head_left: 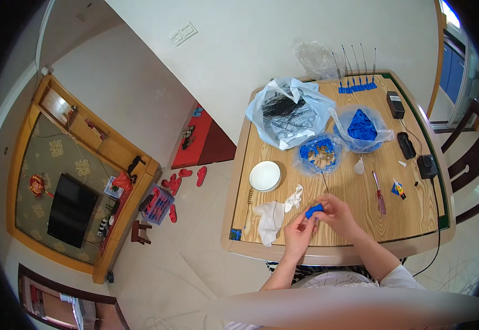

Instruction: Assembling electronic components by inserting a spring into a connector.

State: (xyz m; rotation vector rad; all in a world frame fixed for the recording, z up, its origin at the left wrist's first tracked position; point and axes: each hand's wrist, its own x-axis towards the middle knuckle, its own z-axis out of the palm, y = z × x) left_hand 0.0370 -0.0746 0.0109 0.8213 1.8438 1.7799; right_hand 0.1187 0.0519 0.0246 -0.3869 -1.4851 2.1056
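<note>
Pinching a small blue piece (314,210) near the six-o'clock edge of the wooden table (355,190), the left hand (299,231) gripped from seven o'clock and the right hand (337,214) from three, both touching it, its long axis slanting eight to two.

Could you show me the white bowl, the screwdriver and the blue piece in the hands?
White bowl (265,176), head view: bare inside bottom.
Screwdriver (381,200), head view: reddish handle.
Blue piece (314,210), head view: side facing the camera.

small, blocky bright-blue piece (314,210), aslant in the grip of both hands (299,232)
</note>
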